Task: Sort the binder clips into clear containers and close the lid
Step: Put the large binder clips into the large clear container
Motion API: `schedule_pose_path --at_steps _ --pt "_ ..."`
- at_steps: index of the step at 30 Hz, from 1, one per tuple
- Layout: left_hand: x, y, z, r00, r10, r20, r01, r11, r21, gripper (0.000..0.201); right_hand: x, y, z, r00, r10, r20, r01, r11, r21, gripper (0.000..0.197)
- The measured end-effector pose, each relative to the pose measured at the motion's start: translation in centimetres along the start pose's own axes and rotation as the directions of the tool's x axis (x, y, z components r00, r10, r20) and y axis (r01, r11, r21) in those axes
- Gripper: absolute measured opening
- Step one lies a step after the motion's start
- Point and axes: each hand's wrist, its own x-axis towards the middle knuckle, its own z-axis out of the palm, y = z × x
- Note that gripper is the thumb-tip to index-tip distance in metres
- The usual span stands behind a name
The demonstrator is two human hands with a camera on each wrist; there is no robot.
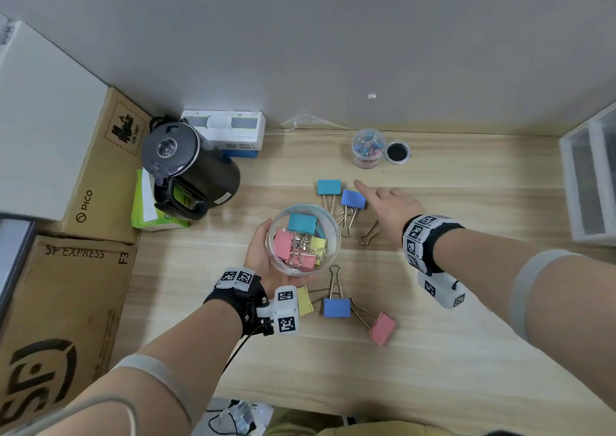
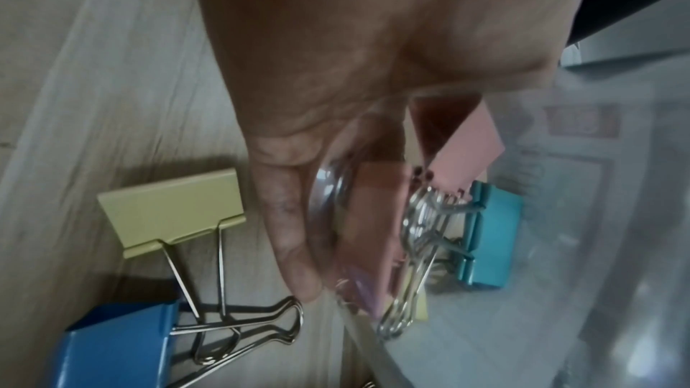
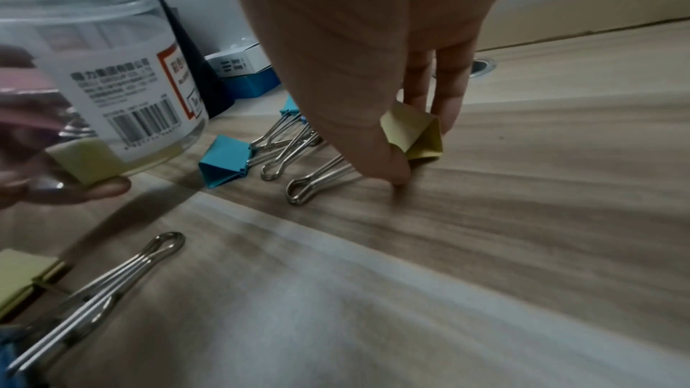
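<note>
From the head view, the left hand [image 1: 266,252] cupped a clear container [image 1: 302,238] from the left and underneath, fingers curled round it, its open mouth facing up with pink, yellow and teal clips already inside. The right hand [image 1: 388,202] reached to the far right of it, palm down, covering the body of a clip whose wire handles [image 1: 370,232] trailed out toward the near left; a teal clip [image 1: 329,187] and a blue clip [image 1: 352,199] lay just left of that hand, and three more sat on the bench [image 1: 466,352] near the left wrist. The left wrist view showed the left hand's fingers [image 2: 295,232] wrapped on the container wall, with a yellow clip [image 2: 171,211] and a blue one [image 2: 112,344] on the bench beside it. Only the right wrist view revealed what the head view hid: the yellow clip [image 3: 414,134] stood between thumb and fingertips [image 3: 448,105], which seemed to be closing on it, though whether the grip was firm was hard to tell. Its long axis ran from the hand back toward the container, so the right hand was plainly the nearer one for lifting it across.
</note>
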Motion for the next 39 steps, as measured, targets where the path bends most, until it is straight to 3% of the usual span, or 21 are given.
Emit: schedule_pose_path --at_steps 4,11,21,28,32,36,39 --pt "0.3 0.7 0.0 1.0 -0.008 -0.013 0.008 1.0 -0.007 0.085 1.3 -0.7 -0.5 0.994 -0.11 0.021 0.112 0.979 -0.171 0.116" --pt "0.6 1.4 0.1 0.994 0.026 -0.102 -0.018 0.997 0.077 0.074 3.1 -1.8 -0.8 0.98 -0.16 0.116 0.188 0.933 -0.308 0.089" --pt "0.8 0.9 0.4 0.996 0.006 -0.092 0.004 0.994 0.11 0.078 1.7 -1.0 -0.3 0.991 0.021 0.132 0.015 0.965 -0.263 0.072" --pt "1.2 0.1 0.5 0.995 -0.02 -0.093 0.029 0.995 0.096 0.082 0.0 0.7 -0.9 0.982 0.088 0.169 -0.083 0.996 -0.036 0.071" --pt "1.0 0.0 0.6 0.995 -0.005 -0.097 0.013 0.997 0.082 0.084 -1.2 1.2 -3.1 0.991 0.086 0.103 -0.101 0.983 0.153 0.078" --pt "1.0 -0.4 0.6 0.992 0.015 -0.129 -0.008 0.999 0.053 0.082 -2.2 0.0 -6.3 1.0 -0.002 -0.001 0.003 0.937 0.35 0.09" --pt "1.0 -0.9 1.2 0.989 0.044 -0.14 -0.038 0.998 0.045 0.077 -3.1 -2.5 -7.9 0.988 -0.148 -0.038 0.152 0.917 0.369 0.091"
